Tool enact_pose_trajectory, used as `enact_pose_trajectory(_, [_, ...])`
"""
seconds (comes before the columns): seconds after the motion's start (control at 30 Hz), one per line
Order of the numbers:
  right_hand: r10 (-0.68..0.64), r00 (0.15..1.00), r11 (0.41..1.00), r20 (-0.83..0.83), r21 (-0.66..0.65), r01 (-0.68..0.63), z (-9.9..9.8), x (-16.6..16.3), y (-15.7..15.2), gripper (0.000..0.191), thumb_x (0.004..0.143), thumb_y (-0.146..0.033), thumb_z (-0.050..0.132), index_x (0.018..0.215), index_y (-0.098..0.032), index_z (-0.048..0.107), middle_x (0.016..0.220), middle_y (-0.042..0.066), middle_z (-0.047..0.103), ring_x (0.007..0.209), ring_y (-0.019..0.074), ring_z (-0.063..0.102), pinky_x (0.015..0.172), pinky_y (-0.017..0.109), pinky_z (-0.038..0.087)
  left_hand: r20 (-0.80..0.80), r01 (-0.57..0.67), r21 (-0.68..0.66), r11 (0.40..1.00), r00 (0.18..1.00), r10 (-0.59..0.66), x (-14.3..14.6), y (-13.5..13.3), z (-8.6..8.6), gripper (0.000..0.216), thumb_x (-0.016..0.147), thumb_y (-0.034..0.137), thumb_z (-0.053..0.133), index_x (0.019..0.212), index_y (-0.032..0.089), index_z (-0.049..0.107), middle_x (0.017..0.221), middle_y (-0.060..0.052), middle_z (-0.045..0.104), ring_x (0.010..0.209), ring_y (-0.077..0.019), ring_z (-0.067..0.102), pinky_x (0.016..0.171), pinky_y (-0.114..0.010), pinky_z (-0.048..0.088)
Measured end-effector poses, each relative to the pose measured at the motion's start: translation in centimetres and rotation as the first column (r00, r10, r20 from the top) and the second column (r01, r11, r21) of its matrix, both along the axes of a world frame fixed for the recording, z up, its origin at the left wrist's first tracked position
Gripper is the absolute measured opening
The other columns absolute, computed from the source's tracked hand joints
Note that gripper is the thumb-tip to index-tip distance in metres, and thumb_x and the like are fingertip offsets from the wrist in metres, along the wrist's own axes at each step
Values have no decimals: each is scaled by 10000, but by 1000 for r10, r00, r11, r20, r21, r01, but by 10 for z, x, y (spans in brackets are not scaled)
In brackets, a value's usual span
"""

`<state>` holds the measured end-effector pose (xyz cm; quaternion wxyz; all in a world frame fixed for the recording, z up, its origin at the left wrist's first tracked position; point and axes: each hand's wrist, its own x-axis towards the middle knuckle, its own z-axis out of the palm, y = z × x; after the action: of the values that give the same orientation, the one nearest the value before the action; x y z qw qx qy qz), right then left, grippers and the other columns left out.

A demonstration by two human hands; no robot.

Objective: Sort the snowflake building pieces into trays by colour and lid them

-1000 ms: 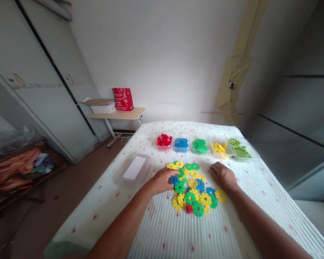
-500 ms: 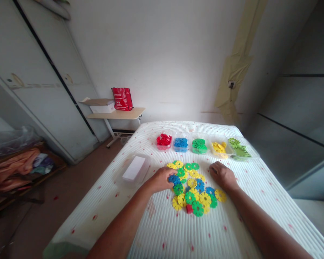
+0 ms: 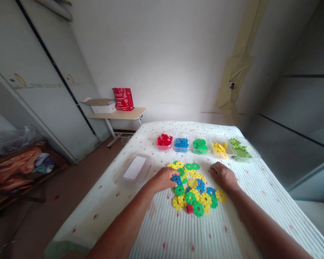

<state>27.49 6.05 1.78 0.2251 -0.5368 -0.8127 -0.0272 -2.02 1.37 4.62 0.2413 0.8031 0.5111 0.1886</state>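
Note:
A pile of flat plastic gear-shaped discs (image 3: 196, 190) in yellow, green and blue, with one red piece (image 3: 189, 208), lies on the white bedspread (image 3: 178, 233). My left hand (image 3: 163, 178) rests at the pile's left edge, fingers curled and pinched on a blue disc (image 3: 176, 178). At the pile's right edge my right hand (image 3: 223, 175) lies knuckles up with its fingers curled under; nothing shows in it. Behind the pile stands a row of clear tubs: red pieces (image 3: 164, 140), blue (image 3: 181, 143), green (image 3: 200, 145), yellow (image 3: 219, 148) and light green (image 3: 239, 149).
A clear lidded box with a white card (image 3: 135, 169) sits left of the pile. Beyond the bed stand a small side table (image 3: 118, 115) with a red bag (image 3: 123, 98), grey wardrobes on both sides, and a low shelf of clothes (image 3: 18, 169) at left.
My left hand's fingers have closed over the blue disc at the pile's left edge. The right hand has stayed where it was.

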Motion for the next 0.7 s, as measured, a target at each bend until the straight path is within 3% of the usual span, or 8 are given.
enact_pose_trajectory(0.27, [-4,1000,1000,5,-10,4,-2,0,1,278,853,-294,365,738,-193,597,782,37,578,725,134,555,625,219,373,-200,27,163,986,980,7,12,1,-1,329,625,204,586,945,191,661,907,-63,675,872,-220,594,781,-286,449])
enact_pose_trajectory(0.37, [-1,1000,1000,0,-7,1,-1,0,1,281,850,-296,364,734,-194,599,779,39,582,711,132,549,618,221,371,-206,28,193,981,978,12,14,1,-2,325,623,213,581,937,176,656,904,-82,672,862,-234,593,781,-310,454])
enact_pose_trajectory(0.5, [-1,1000,1000,-9,-8,1,-1,0,1,278,845,-296,369,737,-199,606,778,39,591,706,130,548,614,219,371,-63,-29,152,988,997,39,10,3,-6,355,608,201,587,956,177,650,841,-44,670,771,-188,596,717,-272,462])
enact_pose_trajectory(0.7, [3,1000,1000,8,5,-3,-2,0,1,282,848,-288,363,724,-196,599,765,40,585,706,134,551,614,221,370,301,-101,-89,991,946,124,-4,4,-10,389,609,169,593,996,140,624,732,5,625,637,-104,550,573,-187,427])
